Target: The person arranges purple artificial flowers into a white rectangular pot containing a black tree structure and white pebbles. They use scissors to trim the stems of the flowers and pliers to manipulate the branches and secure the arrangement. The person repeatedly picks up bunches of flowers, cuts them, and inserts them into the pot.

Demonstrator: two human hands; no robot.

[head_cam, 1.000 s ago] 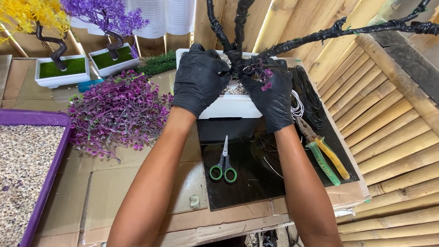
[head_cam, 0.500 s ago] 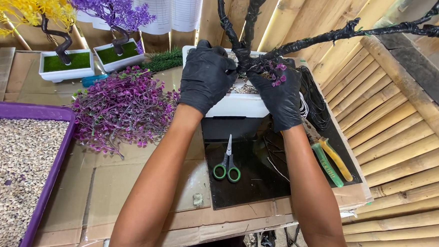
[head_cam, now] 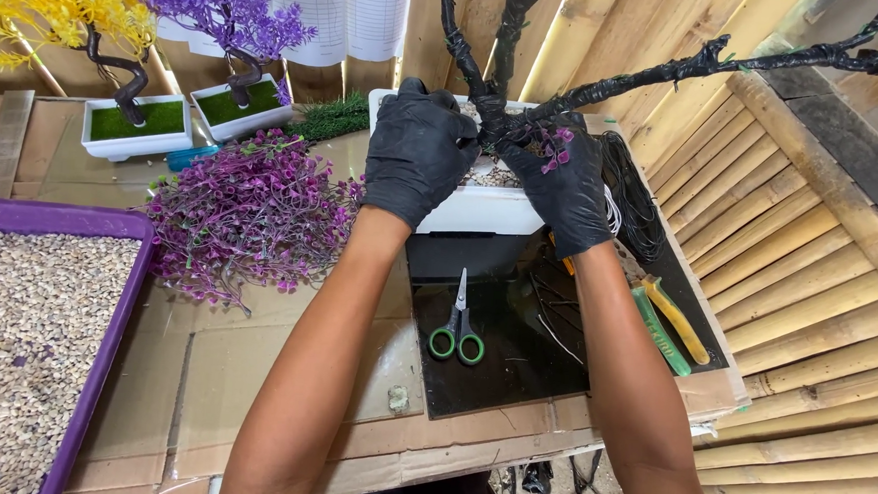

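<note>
Two gloved hands — left hand [head_cam: 419,156], right hand [head_cam: 562,183] — are gripping one black trunk [head_cam: 488,109]; it is standing upright in one white pot [head_cam: 481,209]; two branches are forking upward.

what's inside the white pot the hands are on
Small pebbles show inside the white pot, around the black wrapped trunk. The left hand and right hand cover most of its top, hiding the trunk's base.

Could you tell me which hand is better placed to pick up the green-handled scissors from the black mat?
Probably the left hand: the scissors lie just beside its forearm, while the right hand pinches a purple sprig.
</note>
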